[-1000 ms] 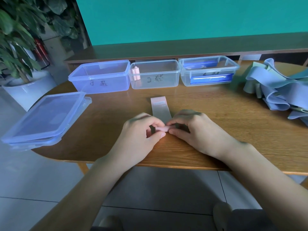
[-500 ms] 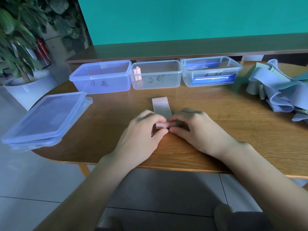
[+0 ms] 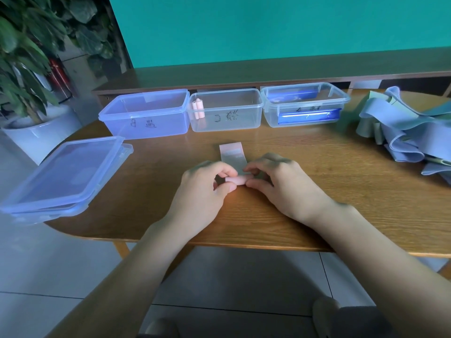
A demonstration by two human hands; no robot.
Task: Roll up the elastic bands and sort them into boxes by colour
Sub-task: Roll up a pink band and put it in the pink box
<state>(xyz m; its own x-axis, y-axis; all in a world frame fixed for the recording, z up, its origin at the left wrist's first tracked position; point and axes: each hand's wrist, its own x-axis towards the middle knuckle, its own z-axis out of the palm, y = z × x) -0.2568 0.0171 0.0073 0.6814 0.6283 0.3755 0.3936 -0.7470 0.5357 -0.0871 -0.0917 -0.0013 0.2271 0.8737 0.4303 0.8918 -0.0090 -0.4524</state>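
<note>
Because a flat band must be wound under tension from both ends of the roll, both hands work at the centre of the frame on the wooden table (image 3: 317, 203). The left hand (image 3: 207, 189) pinches the left end of the pink roll (image 3: 235, 179) between thumb and curled fingers; the right hand (image 3: 275, 181) pinches the right end the same way. Gripping at both ends probably keeps the roll square, so the layers do not creep sideways.

Just above the hands, the unrolled tail of the pink band (image 3: 231, 154) lies flat on the table and points toward the top of the frame. Laid straight, it can feed into the roll without twisting. Only a short length is left, so this roll appears nearly complete.

At the left edge, two lids (image 3: 63, 176) are stacked off to the side, clear of the working area. At the right edge, a pile of loose bands (image 3: 402, 132), blue and pale green, waits within reach.

Beyond the tail, three open boxes stand in a row, each with handwritten marks on its front wall. The left box (image 3: 146, 113) shows no contents. The middle box (image 3: 227, 109) holds finished pink rolls (image 3: 198, 108) in its left corner, so it is the likely destination. The right box (image 3: 305, 103) holds something blue.
</note>
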